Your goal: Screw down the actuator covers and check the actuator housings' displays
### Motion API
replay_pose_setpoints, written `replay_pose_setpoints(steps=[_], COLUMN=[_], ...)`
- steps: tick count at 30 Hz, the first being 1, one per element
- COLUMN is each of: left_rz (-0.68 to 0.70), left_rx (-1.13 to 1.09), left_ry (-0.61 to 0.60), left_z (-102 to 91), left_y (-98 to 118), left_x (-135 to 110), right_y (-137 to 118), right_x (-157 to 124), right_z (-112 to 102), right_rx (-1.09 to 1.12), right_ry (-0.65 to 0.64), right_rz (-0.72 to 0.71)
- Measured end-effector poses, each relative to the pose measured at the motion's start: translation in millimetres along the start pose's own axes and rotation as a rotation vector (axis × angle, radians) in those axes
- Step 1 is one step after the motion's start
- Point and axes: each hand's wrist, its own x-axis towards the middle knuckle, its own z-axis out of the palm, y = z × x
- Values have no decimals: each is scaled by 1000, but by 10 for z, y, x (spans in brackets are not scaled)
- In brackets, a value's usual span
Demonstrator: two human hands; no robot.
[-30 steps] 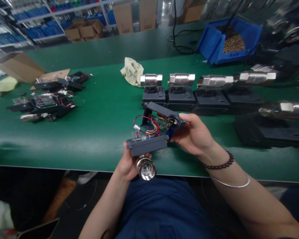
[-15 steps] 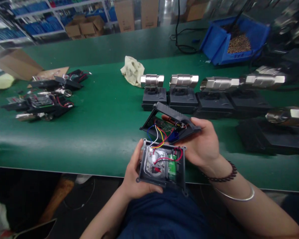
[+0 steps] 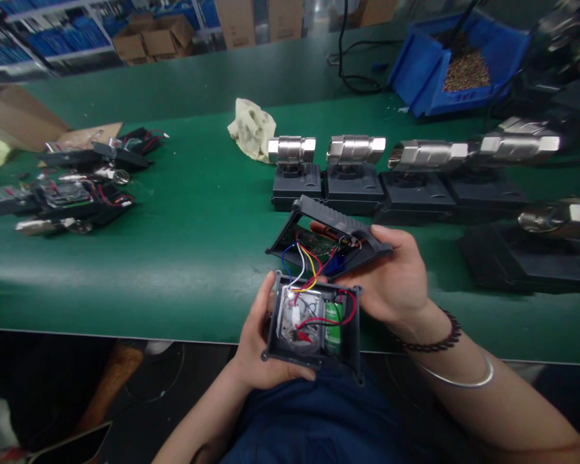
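My left hand (image 3: 257,348) grips an open dark grey actuator housing (image 3: 314,325) from its left side and underneath, over the near table edge. Inside it I see a clear gear cover, red wires and a green part. My right hand (image 3: 391,280) holds the housing's lid (image 3: 333,235), tilted up just behind the housing, with a circuit board on its inner face. Blue, white, yellow and red wires (image 3: 302,261) join the lid to the housing.
A row of assembled black actuators with steel valve bodies (image 3: 350,171) stands behind my hands and runs off to the right. Opened units with loose wires (image 3: 72,193) lie at the left. A crumpled cloth (image 3: 251,129), a blue bin of small parts (image 3: 457,64) and a cardboard box (image 3: 14,116) sit farther back.
The housing has been turned from side-on, with its steel valve end toward me, to open face up. The lid has swung up and back in my right hand.
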Motion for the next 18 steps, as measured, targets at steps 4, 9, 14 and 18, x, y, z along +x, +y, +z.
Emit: replay_pose_setpoints(steps=[4,9,14,18], left_rz=[-52,-21,66,87], left_rx=[68,175,148,161], left_ry=[35,107,187,208], left_z=[9,33,60,64], left_y=[-8,-63,-91,-54], left_x=[-12,-53,-59,-29], right_y=[-1,25,61,68], right_x=[3,1,22,36], right_z=[16,22,38,61], right_rx=[-34,10,42,77], right_ry=[-4,37,-6,-19], right_rz=[-15,-64,-86,-92])
